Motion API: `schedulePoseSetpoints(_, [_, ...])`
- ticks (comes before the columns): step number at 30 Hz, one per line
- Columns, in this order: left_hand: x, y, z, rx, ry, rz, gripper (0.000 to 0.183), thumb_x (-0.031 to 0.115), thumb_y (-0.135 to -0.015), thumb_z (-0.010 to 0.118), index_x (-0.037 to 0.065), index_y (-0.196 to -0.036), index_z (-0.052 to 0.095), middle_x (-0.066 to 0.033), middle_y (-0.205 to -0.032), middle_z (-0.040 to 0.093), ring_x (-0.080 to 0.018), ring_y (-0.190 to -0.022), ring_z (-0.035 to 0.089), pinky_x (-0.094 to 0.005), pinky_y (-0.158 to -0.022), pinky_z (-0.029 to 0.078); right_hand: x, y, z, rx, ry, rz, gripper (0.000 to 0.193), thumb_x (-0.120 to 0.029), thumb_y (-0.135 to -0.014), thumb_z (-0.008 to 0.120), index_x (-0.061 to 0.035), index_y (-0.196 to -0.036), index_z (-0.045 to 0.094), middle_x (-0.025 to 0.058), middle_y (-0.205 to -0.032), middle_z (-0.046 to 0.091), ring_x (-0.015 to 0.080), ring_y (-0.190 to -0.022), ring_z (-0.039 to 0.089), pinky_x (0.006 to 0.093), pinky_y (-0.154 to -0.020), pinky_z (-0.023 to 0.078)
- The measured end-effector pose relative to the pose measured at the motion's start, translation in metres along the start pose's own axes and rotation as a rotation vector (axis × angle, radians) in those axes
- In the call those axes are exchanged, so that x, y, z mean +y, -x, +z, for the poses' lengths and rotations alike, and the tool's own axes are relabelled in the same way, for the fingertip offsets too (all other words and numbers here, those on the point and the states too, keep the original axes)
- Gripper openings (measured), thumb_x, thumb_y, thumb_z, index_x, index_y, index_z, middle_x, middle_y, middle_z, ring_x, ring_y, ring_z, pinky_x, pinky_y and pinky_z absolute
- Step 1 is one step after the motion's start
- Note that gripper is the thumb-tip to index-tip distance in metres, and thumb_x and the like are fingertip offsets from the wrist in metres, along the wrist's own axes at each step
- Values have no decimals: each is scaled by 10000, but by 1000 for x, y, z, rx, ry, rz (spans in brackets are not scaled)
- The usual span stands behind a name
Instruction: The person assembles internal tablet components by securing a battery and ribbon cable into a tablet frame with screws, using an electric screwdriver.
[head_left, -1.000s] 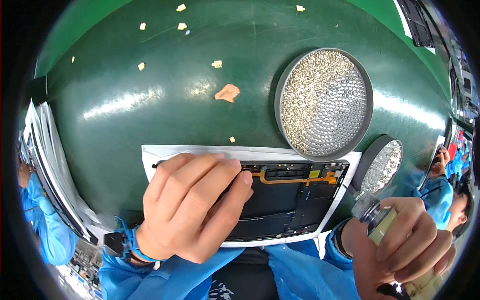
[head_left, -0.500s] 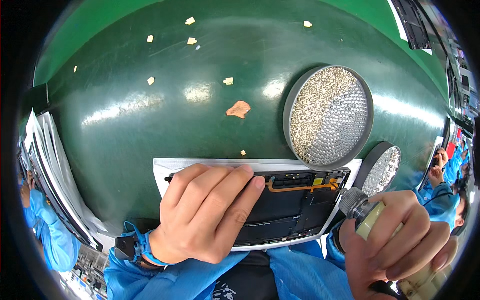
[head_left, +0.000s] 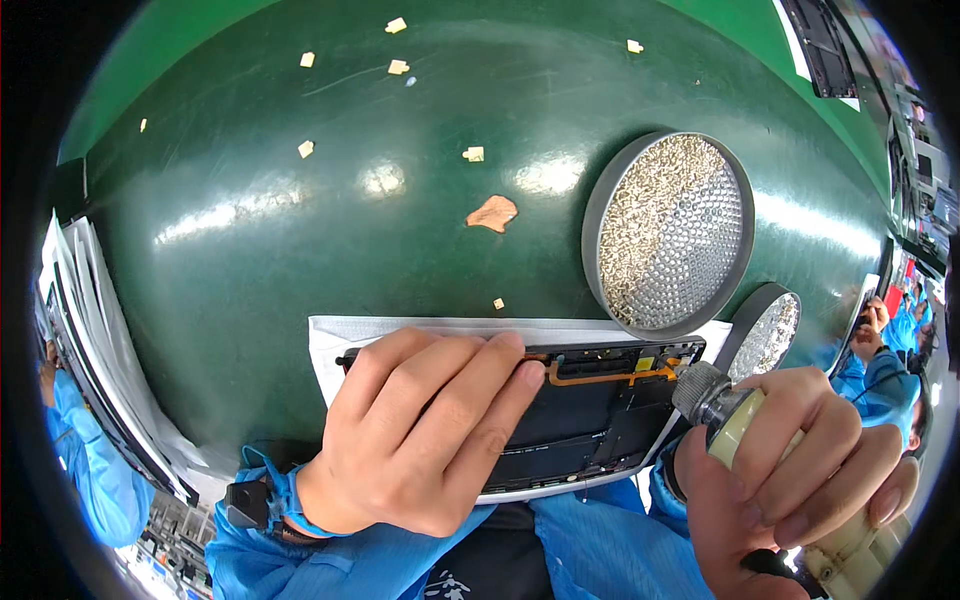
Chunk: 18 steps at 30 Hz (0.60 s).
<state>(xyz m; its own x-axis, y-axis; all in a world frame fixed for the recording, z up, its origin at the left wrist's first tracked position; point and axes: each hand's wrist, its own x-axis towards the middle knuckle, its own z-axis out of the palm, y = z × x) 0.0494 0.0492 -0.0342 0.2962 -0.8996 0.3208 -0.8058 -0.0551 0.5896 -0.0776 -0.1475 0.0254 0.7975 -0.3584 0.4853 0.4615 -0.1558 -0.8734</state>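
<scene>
An opened black tablet-like device (head_left: 560, 425) lies in front of me, with an orange flex cable (head_left: 600, 377) along its far side. My left hand (head_left: 425, 430) is over its left half, bent fingers close together and fingertips pressed on the far edge. The thumb is hidden. My right hand (head_left: 800, 460) is wrapped round a pale-yellow electric screwdriver (head_left: 738, 425) with a knurled grey collar. The screwdriver's nose points at the device's far right corner; I cannot make out whether its bit touches.
A large round screw dish (head_left: 670, 235) stands beyond the device, a smaller dish (head_left: 765, 335) to its right. Yellow tabs (head_left: 474, 154) and a brown scrap (head_left: 492, 213) lie on the green table. Stacked panels (head_left: 105, 340) stand at left. Co-workers in blue sit on both sides.
The view has shifted slightly, so the table things appear a little displaced. Both hands keep their grip, the left on the device and the right round the screwdriver, whose nose sits slightly farther from me.
</scene>
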Motion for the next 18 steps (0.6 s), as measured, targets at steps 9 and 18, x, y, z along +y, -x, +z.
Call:
schedulePoseSetpoints(9, [-7,0,4,18,24,-19,423,66,-617,787,-20,-1030,817,-179,-1099,734,-314,-953,657,-408,-793,546,9,0,-4,15,-1,-100,672,-400,-1016,728,-15,-1443,379,49,-986,515,164,-728,536,302,-501,445])
schedulePoseSetpoints(18, [-5,5,9,58,-27,-57,365,133,-676,790,17,-1020,829,-99,-1090,730,-257,-967,630,-374,-782,522,41,1,2,202,24,-254,639,-306,-897,866,44,-1247,462,39,-878,541,109,-655,523,234,-589,465])
